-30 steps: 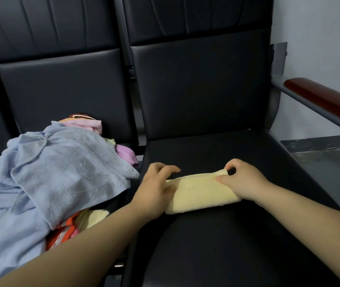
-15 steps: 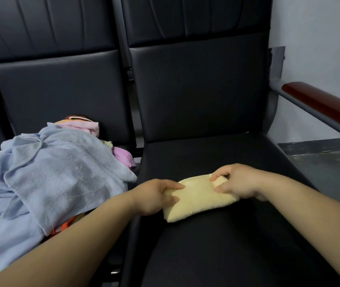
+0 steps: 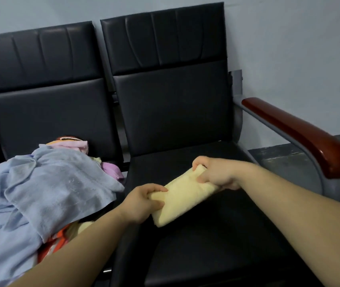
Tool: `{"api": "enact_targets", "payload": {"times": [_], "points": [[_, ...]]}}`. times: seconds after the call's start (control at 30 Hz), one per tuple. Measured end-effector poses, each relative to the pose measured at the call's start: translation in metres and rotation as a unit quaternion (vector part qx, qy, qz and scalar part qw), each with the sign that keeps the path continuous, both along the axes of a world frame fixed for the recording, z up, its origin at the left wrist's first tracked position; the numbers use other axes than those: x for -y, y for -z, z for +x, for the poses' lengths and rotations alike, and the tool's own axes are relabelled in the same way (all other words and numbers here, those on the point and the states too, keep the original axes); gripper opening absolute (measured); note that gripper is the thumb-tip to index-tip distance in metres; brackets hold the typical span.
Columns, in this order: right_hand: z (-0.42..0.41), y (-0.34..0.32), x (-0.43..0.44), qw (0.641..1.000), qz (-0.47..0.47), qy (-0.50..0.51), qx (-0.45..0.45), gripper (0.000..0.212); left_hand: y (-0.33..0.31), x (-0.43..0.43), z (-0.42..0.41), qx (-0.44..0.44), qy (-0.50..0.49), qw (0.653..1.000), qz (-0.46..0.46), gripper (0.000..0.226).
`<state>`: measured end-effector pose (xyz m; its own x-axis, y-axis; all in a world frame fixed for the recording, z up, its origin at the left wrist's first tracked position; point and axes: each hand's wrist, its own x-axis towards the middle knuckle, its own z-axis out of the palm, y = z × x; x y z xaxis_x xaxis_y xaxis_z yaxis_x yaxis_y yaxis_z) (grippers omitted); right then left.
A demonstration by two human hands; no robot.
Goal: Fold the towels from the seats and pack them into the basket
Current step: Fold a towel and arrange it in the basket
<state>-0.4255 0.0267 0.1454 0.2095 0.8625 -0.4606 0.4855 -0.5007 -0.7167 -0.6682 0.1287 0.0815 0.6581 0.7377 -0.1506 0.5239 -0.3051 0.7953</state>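
Note:
A folded pale yellow towel [image 3: 183, 195] is held over the black right seat [image 3: 216, 235], tilted with its right end higher. My left hand [image 3: 142, 203] grips its lower left end, thumb on top. My right hand [image 3: 216, 175] grips its upper right end with curled fingers. On the left seat lies a heap of towels: a light blue towel [image 3: 47, 191] on top, pink towels [image 3: 78, 145] and a purple one [image 3: 112, 170] behind it, orange and yellow cloth [image 3: 61, 241] under its front edge. No basket is in view.
A red-brown wooden armrest [image 3: 301, 135] on a grey metal frame borders the right seat. Black seat backs [image 3: 171, 100] stand against a pale wall. Grey floor [image 3: 301, 160] shows beyond the armrest.
The folded yellow towel has come up off the seat and tilted, its right end raised. Both hands keep hold of its ends. The view has pulled back and tipped upward.

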Motion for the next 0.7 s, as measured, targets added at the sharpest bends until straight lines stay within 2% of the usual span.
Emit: {"api": "enact_targets", "payload": {"times": [0.17,0.27,0.33,0.43,0.63,0.7], "points": [[0.028,-0.085,0.106,0.977,0.178,0.036,0.114,0.029,-0.067,0.076,0.044,0.086,0.094,0.992,0.007,0.034],[0.058,-0.108,0.206,0.959,0.216,0.091,0.162,0.024,-0.087,0.154,0.098,0.071,0.205,0.976,0.02,0.038],[0.077,-0.102,0.276,0.956,0.188,0.132,0.183,0.023,-0.081,0.212,0.141,0.036,0.281,0.959,0.016,0.038],[0.108,-0.059,0.373,0.949,0.117,0.201,0.212,0.027,-0.037,0.299,0.205,-0.025,0.384,0.923,-0.009,0.04],[0.134,0.104,0.514,0.948,-0.056,0.26,0.176,0.031,0.093,0.424,0.265,-0.197,0.516,0.834,-0.023,0.041],[0.135,0.161,0.535,0.944,-0.117,0.261,0.166,0.031,0.128,0.449,0.273,-0.245,0.549,0.799,0.012,0.042]]}}
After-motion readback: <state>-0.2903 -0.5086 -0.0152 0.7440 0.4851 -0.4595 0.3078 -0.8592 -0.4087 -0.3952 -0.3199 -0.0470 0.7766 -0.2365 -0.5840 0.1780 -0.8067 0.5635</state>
